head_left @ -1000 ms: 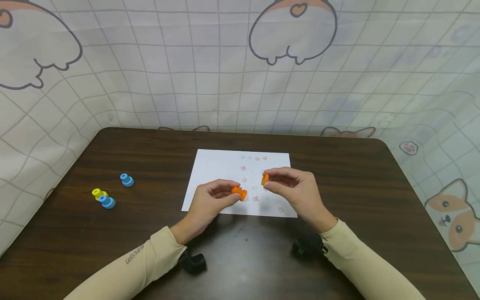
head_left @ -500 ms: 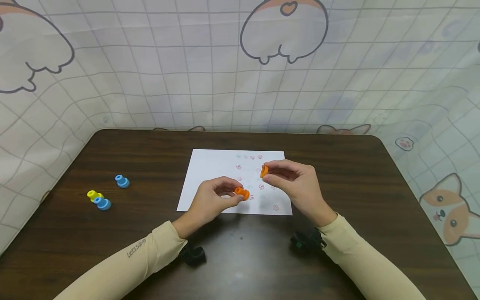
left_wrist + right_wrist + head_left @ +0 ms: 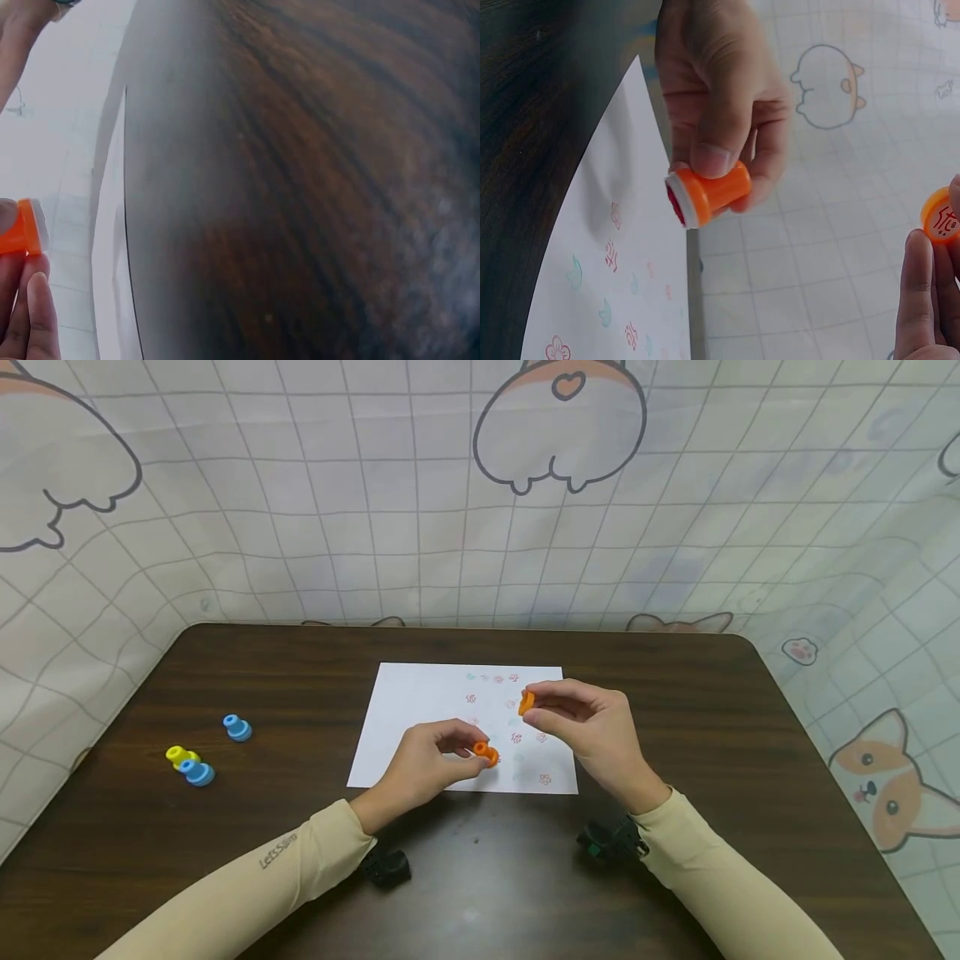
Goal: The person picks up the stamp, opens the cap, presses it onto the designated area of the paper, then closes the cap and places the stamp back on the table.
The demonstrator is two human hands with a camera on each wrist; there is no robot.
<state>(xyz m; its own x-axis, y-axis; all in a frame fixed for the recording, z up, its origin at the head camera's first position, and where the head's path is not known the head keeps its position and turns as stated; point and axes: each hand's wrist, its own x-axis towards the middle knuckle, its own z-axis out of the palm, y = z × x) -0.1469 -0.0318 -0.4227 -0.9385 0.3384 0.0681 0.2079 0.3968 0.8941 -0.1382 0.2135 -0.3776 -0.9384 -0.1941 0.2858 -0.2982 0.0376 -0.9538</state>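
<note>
My left hand (image 3: 427,766) pinches an orange stamp (image 3: 486,752) above the white paper (image 3: 405,697). Seen from the right wrist, the stamp (image 3: 724,187) has a white collar and a red stamping face turned down toward the sheet. Between the thumb and fingers of my right hand (image 3: 600,735) is a small orange cap (image 3: 527,702). Its round end (image 3: 941,219) bears a red character in the right wrist view. Both hands hover over the paper, with a small gap between cap and stamp. Red and green prints mark the sheet's right half, partly covered by the hands.
To the left on the dark wooden table (image 3: 285,835) stand two blue stamps, one alone (image 3: 237,727) and the other (image 3: 197,772) beside a yellow stamp (image 3: 181,757). A white grid-patterned cloth (image 3: 360,527) with cartoon dogs surrounds the table's back and sides.
The stamp has turned in my left hand, its knob now more toward the head camera. That hand has come slightly nearer the right one. The head view has shifted a little.
</note>
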